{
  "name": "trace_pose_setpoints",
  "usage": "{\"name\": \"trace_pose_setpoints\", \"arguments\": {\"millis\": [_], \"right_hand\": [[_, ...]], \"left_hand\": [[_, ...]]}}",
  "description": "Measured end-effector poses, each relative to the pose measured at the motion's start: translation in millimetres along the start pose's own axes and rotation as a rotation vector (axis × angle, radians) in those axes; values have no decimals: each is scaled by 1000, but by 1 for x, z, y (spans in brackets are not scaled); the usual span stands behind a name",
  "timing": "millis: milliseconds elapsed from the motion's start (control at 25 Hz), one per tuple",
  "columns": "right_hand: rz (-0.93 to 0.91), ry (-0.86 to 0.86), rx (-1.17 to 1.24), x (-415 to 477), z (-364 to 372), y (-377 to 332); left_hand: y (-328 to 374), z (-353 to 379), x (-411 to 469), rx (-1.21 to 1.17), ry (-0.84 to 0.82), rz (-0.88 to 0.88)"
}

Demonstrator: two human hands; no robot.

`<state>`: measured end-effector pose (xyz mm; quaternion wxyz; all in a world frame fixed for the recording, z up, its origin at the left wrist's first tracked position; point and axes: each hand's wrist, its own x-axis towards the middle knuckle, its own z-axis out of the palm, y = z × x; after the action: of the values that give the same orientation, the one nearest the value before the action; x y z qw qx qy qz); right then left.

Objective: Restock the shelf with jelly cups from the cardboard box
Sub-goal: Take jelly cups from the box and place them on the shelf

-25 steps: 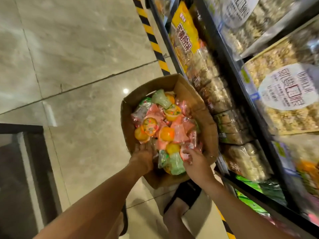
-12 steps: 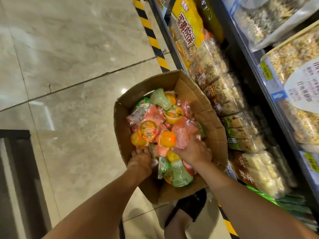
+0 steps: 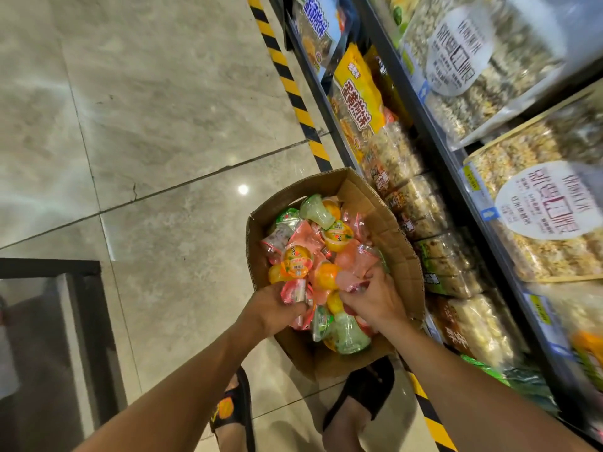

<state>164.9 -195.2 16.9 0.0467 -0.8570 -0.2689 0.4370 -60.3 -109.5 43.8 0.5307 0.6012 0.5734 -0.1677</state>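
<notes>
**Both hands in the box, beside the shelf**

Head view. Cardboard box (image 3: 396, 252) open-topped, by the foot of the shelf (image 3: 434, 135). It is heaped with jelly cups (image 3: 336, 236) in orange, pink and green.

Left hand (image 3: 274, 308) at the near rim, grip clenched round a red-and-white jelly cup (image 3: 293, 293). Right hand (image 3: 378, 305) just beside it, fingers curled into the heap, grip pinching a pink jelly cup (image 3: 347, 279).

Most of the heap lies beyond both grips. The shelf runs right of the right grip, packed with snack bags (image 3: 359, 99). Floor tiles (image 3: 146, 125) left of the left grip.
</notes>
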Motion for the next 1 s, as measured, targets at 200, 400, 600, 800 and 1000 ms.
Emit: {"name": "trace_pose_setpoints", "arguments": {"millis": [200,400,600,800,1000], "right_hand": [[-72,17,174,-80,-40,-18],[-124,40,336,-196,-87,-49],[-150,85,421,-322,-110,-67],[-49,255,699,-434,-125,-60],[-26,466,902,-528,-133,-25]], "left_hand": [[35,-39,-75,-423,24,-59],[66,-94,-170,-521,18,2],[85,-150,-273,-458,-60,139],[103,-186,-374,-356,-171,292],[120,-178,-441,-226,-286,403]]}}
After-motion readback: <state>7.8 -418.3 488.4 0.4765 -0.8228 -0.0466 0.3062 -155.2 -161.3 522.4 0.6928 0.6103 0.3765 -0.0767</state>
